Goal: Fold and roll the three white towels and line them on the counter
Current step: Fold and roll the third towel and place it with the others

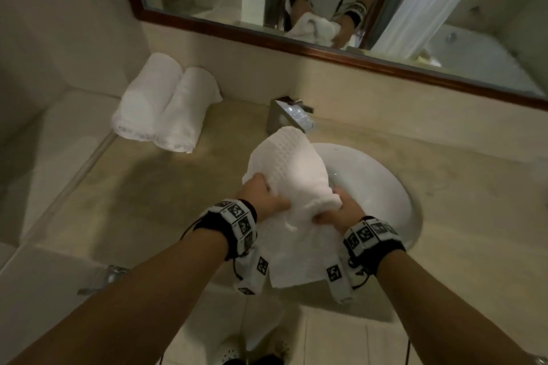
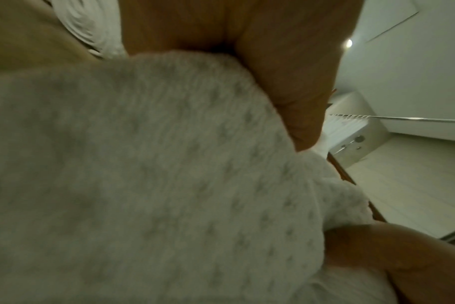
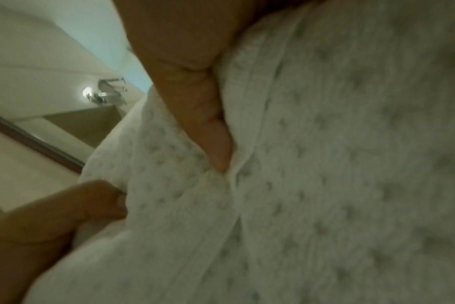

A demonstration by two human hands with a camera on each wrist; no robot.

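Note:
Both hands hold a white waffle-weave towel [image 1: 292, 175] in the air above the sink's near-left side. My left hand [image 1: 262, 197] grips its left part and my right hand [image 1: 341, 210] grips its right part; a loose end hangs below the wrists. The same towel [image 2: 156, 174] fills the left wrist view, fingers [image 2: 294, 82] curled over it. In the right wrist view the towel [image 3: 312, 164] is pinched between thumb and fingers [image 3: 195, 102]. Two rolled white towels [image 1: 166, 107] lie side by side at the counter's back left.
A white round sink [image 1: 382, 184] is set in the beige counter [image 1: 133, 187]. A chrome faucet [image 1: 292, 117] stands behind it. A wood-framed mirror [image 1: 326, 50] hangs above. A metal handle [image 1: 103, 278] sticks out at the counter's near-left edge.

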